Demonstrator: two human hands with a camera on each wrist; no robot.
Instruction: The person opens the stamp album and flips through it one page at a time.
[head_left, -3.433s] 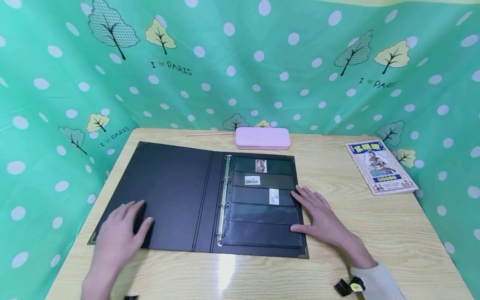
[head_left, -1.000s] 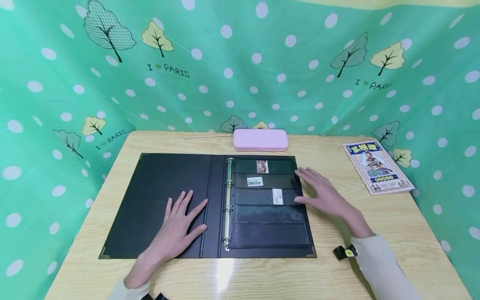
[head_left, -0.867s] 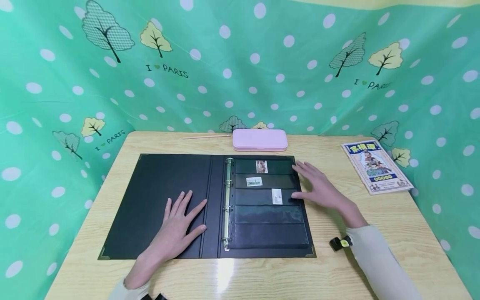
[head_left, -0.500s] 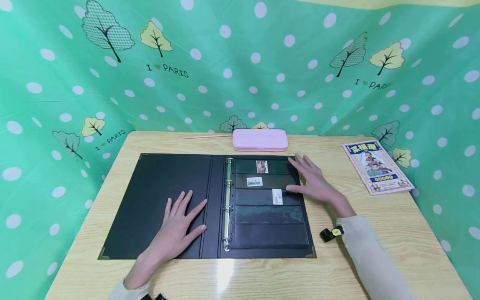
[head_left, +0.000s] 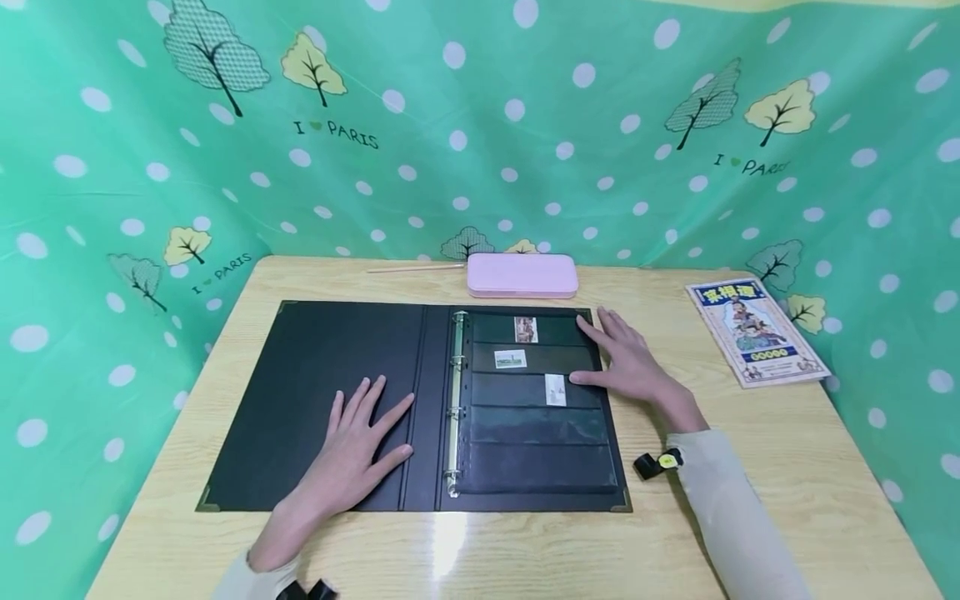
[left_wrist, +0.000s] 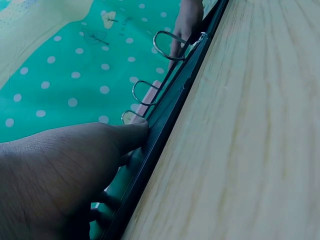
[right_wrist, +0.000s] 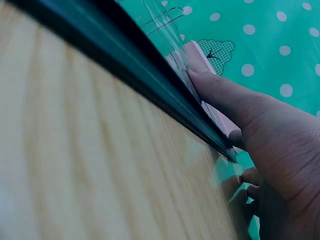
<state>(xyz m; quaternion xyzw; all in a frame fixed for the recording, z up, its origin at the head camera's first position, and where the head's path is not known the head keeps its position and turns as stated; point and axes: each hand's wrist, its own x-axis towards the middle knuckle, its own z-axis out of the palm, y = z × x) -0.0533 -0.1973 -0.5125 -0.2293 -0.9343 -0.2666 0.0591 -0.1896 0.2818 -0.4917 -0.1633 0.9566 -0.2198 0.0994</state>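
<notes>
An open black ring binder point(head_left: 337, 350) lies flat on the table, with metal rings point(head_left: 455, 408) along its spine. On its right side is a dark pocket page point(head_left: 536, 467) holding three small stamps: a brown one point(head_left: 526, 330), a green-and-white one point(head_left: 511, 359) and a pale one point(head_left: 555, 390). My left hand point(head_left: 348, 454) rests on the left cover with fingers spread, thumb beside the spine. At the page's right edge, my right hand point(head_left: 626, 358) has its thumb touching the clear sleeve point(right_wrist: 175, 50) and its index finger near the top corner; other fingertips are partly hidden.
Behind the binder sit a pink case point(head_left: 522, 275) and a thin stick-like tool point(head_left: 415, 268). An illustrated booklet point(head_left: 757, 332) lies at the right. Green dotted cloth point(head_left: 480, 167) hangs around the back and sides of the wooden table point(head_left: 525, 558).
The binder has been straightened. My left hand has moved right from the cover's outer part toward the spine. My right hand has slid up along the page's right edge.
</notes>
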